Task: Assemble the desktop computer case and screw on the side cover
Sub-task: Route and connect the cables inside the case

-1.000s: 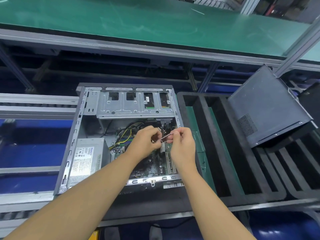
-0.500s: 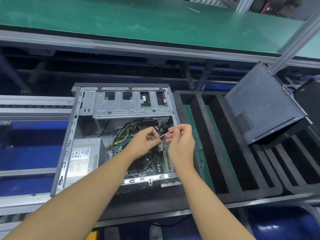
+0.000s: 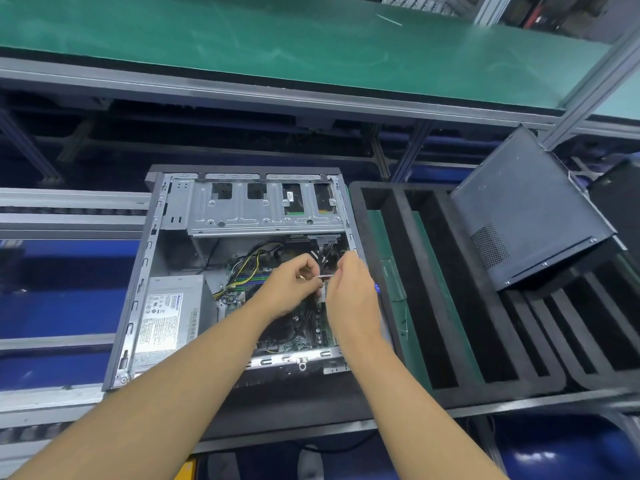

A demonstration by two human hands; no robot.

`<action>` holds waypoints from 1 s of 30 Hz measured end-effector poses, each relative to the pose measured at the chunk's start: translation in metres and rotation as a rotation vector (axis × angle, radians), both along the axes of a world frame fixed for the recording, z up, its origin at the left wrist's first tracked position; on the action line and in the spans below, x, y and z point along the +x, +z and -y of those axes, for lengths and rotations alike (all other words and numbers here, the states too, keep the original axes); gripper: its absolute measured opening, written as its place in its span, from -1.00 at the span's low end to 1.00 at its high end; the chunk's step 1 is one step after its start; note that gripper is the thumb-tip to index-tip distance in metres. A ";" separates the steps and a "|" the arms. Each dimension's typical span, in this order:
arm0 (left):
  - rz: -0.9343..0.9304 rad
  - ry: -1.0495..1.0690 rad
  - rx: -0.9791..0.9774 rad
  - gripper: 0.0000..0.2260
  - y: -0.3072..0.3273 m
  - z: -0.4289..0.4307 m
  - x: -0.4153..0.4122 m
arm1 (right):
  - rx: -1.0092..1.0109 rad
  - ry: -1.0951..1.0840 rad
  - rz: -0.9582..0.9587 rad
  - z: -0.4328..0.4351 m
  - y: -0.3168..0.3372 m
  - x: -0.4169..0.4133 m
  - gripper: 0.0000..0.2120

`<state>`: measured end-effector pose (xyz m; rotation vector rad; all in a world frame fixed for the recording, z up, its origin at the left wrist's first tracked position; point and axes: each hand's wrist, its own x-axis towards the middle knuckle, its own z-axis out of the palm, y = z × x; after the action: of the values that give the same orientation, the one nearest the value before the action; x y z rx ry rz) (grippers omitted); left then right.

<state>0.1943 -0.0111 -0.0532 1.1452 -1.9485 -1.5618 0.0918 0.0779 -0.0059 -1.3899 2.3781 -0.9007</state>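
- The left hand (image 3: 294,289) and right hand (image 3: 349,296) meet over the open case. Both have their fingers curled, and each pinches one end of a thin white strip (image 3: 327,276) stretched level between them. What the strip is cannot be told.
- Both bare forearms come in from 6 to 7 o'clock.
- The computer case (image 3: 145,271) lies on its side at the view's centre with its open face up. It is a grey sheet-metal box on a dark conveyor pallet.
- Inside the case:
  - A silver power supply (image 3: 166,313) with a printed label sits at 9 o'clock of the hands.
  - A stamped steel drive cage (image 3: 263,206) with cut-outs sits at 12 o'clock.
  - A green motherboard (image 3: 301,327) lies under the hands.
  - Yellow and black cables (image 3: 249,268) loop at 10 o'clock.
- A black foam tray (image 3: 356,209) with long parallel slots lies just beside the case at 3 o'clock. A green mat shows in its nearest slots.
- The side cover (image 3: 526,209), a dark matte panel with a perforated vent patch, is off the case. It leans tilted on the foam trays at 2 o'clock.
- Across 12 o'clock runs a workbench with a green mat top (image 3: 277,39) edged in aluminium. A slanted aluminium post (image 3: 588,84) rises at 1 o'clock.
- Grey rails and blue surfaces lie at 9 o'clock.
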 end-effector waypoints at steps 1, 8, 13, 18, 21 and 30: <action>-0.006 -0.010 0.006 -0.86 0.000 0.001 0.001 | 0.014 0.010 -0.054 0.000 0.000 0.000 -0.84; -0.113 0.027 0.172 -0.95 0.000 0.003 0.004 | 0.348 0.105 -0.372 0.007 0.007 0.005 -0.84; -0.042 0.107 0.200 -0.77 -0.002 0.004 -0.003 | 0.695 0.277 -0.683 0.008 -0.003 0.025 -0.70; 0.139 0.192 0.153 -0.78 -0.003 0.006 -0.015 | 0.918 0.279 -0.456 0.006 -0.001 0.023 -0.47; 0.294 0.171 0.046 -0.85 0.001 0.006 -0.025 | 1.039 0.291 -0.373 0.008 0.001 0.020 -0.37; 0.417 0.128 -0.101 -0.81 0.004 0.003 -0.034 | 0.759 0.293 -0.174 0.002 -0.009 0.012 -0.64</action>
<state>0.1607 -0.0143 -0.0495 1.6174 -2.1268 -1.2155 0.1042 0.0756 -0.0152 -1.4414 2.1685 0.2051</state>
